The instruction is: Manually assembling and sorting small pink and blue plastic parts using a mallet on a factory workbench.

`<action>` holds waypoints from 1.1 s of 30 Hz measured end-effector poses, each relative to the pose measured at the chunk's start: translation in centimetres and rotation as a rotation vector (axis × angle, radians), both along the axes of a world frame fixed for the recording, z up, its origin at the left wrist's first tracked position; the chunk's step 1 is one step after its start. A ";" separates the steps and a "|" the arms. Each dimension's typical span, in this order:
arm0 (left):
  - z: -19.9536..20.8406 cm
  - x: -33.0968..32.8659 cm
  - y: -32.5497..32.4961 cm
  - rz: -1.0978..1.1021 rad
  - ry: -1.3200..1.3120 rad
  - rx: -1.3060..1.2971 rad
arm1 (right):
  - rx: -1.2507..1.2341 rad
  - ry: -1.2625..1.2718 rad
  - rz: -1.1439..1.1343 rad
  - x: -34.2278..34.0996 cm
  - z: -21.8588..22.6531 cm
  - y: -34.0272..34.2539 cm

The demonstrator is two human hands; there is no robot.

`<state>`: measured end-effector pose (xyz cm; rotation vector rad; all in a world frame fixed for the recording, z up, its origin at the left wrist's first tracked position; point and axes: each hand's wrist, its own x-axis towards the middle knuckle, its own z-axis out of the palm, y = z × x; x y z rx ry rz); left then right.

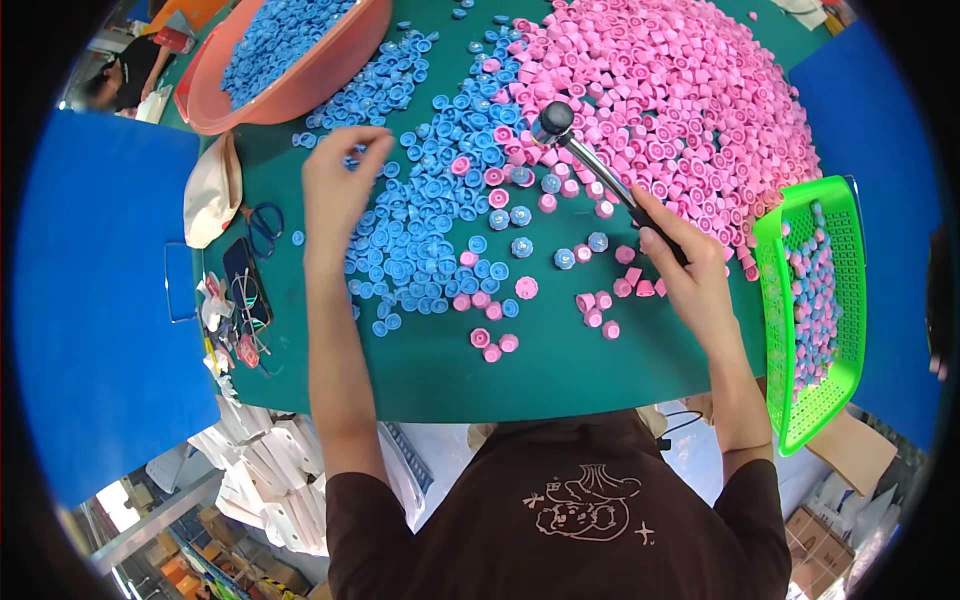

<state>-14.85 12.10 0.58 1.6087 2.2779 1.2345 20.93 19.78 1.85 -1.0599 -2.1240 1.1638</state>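
Observation:
My right hand (690, 260) is wrapped round the black grip of a hammer (590, 160). Its shiny metal shaft slants up to a black-capped head, which hangs over the edge of the pink pieces. On the left, my left hand (340, 185) hovers above the blue caps with thumb and fingers curled together in a pinch; whatever is between them cannot be made out. Small blue round caps (415, 245) lie spread between my arms. A large heap of pink cup-shaped pieces (660, 100) covers the far right. Several blue caps sit joined on pink pieces (522, 247) below the hammer head.
An orange basin (345, 75) full of blue caps stands far left. At the right edge, a green perforated basket (848, 270) holds mixed pink and blue pieces. A cream pouch (212, 195), blue-handled scissors (264, 228), a phone (240, 270) and glasses lie left on the green table (450, 385).

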 end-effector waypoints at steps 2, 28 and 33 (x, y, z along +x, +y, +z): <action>-0.3 2.3 0.9 -0.219 0.054 -0.033 | -0.006 0.020 -0.006 0.1 -0.2 0.0; -2.2 7.8 4.5 -0.519 0.135 -0.167 | -0.100 -0.096 -0.004 1.7 -1.0 -0.9; -1.1 7.2 4.5 -0.489 0.142 -0.127 | 0.018 -0.161 0.019 1.4 -1.1 -1.0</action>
